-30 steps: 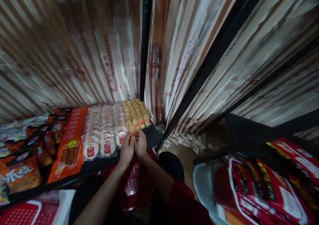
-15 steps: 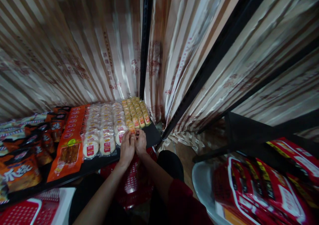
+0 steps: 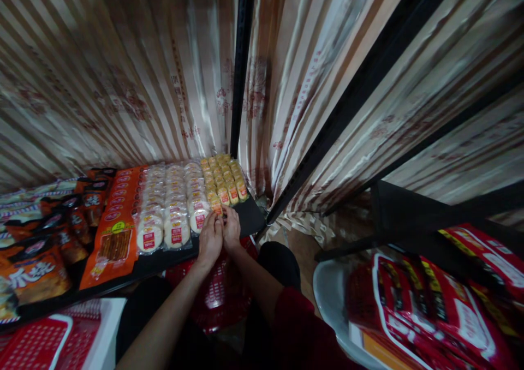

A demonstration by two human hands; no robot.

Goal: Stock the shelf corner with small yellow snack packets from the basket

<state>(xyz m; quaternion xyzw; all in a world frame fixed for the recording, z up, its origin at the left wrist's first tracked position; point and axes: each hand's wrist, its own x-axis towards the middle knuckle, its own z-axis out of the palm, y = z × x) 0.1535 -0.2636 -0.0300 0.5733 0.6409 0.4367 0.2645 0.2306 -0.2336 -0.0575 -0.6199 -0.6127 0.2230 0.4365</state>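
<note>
My left hand (image 3: 210, 241) and my right hand (image 3: 231, 229) meet at the front edge of a black shelf (image 3: 250, 217). Their fingers are closed around the near end of a small yellow wrapped snack (image 3: 216, 208) with an orange-red label, at the front of the leftmost yellow row. Several more rows of small yellow packs (image 3: 224, 180) stand behind and to its right. Left of my hands are rows of round white wrapped cakes (image 3: 176, 233) with red labels. The fingertips partly hide the snack I hold.
Orange snack bags (image 3: 110, 244) and dark-topped packets (image 3: 39, 272) fill the shelf's left part. Below are a red basket (image 3: 35, 342) and another red basket (image 3: 216, 299). A white stool (image 3: 327, 293) with red packages (image 3: 442, 304) stands right. Black posts (image 3: 241, 64) and curtains surround the shelf.
The view has shifted slightly. Both hands stay together at the front of the yellow row, with only a small shift of the fingers.
</note>
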